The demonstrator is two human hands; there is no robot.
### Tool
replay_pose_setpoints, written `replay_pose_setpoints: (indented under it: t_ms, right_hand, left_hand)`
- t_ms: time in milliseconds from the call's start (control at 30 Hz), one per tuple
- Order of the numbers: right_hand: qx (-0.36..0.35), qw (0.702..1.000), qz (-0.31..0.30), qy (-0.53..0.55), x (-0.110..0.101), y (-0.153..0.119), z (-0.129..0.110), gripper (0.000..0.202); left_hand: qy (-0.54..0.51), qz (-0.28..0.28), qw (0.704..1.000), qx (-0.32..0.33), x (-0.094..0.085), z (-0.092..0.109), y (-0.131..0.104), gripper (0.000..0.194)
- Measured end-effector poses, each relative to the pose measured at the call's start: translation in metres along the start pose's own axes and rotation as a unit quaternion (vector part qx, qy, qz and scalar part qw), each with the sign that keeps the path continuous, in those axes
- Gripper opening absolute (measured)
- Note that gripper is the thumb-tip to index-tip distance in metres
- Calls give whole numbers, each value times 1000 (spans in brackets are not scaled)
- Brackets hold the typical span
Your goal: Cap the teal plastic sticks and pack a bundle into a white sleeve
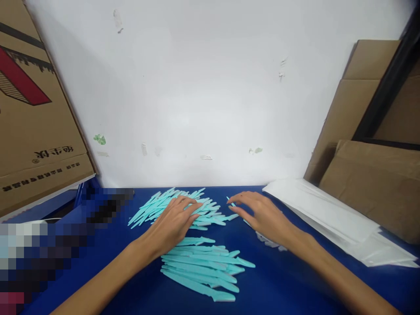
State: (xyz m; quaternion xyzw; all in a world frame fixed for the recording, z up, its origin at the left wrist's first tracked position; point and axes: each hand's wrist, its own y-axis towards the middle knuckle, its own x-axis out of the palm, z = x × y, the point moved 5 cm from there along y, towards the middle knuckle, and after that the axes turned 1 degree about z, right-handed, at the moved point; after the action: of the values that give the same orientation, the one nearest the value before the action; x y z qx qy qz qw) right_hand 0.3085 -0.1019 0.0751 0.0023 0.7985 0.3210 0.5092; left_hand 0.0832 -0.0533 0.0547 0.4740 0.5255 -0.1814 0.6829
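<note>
Two groups of flat turquoise eyebrow razors lie on the blue tabletop: a spread-out far pile (149,209) and a near bundle (200,267) with the razors mostly side by side. My left hand (179,214) reaches over the right part of the far pile, palm down, with its thumb and index finger apart; no razor shows between them. To the right, my right hand (254,208) has curled fingers around a single razor (232,202), which slants past the fingertips and shows again below the thumb. The hand hides the middle of that razor.
Small clear plastic pieces (269,242) lie under my right forearm. White sheets or bags (328,214) lie at the right, before cardboard (374,188) leaning there. A large printed carton (42,131) stands at the left. A white wall (197,96) closes off the table's back.
</note>
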Motion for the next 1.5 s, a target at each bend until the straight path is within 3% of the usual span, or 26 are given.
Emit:
replay_pose_setpoints:
  t_ms: [100,200,300,533,700,900,1067,1167,1267,1500]
  right_hand:
    - [30,996,-82,-6,-13,1,14,25]
    - [93,977,-188,22,-23,-5,29,18]
    - [136,960,-245,20,-29,-14,41,17]
    - [205,930,-304,6,-20,-28,63,19]
    - [191,924,-328,49,-10,-31,60,14]
    - [141,944,-297,39,-20,-22,46,16]
    - [96,979,-180,2,-28,-8,22,15]
    - [70,988,-132,-37,-20,-5,12,10]
    - [35,989,-128,-63,-6,-4,7,16]
    - [-30,997,-75,-3,2,-3,-4,26]
  left_hand:
    - [-33,-37,999,-16,-7,-4,-2,25]
    - [-103,-138,984,-45,-8,0,-4,18]
    - [-133,-195,969,-75,-9,4,-7,14]
    - [-131,-209,965,-85,-6,9,-9,14]
    - [-136,-208,964,-91,-2,8,-8,15]
    - [-109,-179,974,-85,-2,7,-6,18]
    - [-62,-114,990,-51,-1,7,-5,20]
    - [-27,-79,996,-32,1,7,-5,23]
    - [-7,-52,999,4,2,10,-3,28]
    - [-6,-37,999,-6,0,13,-3,25]
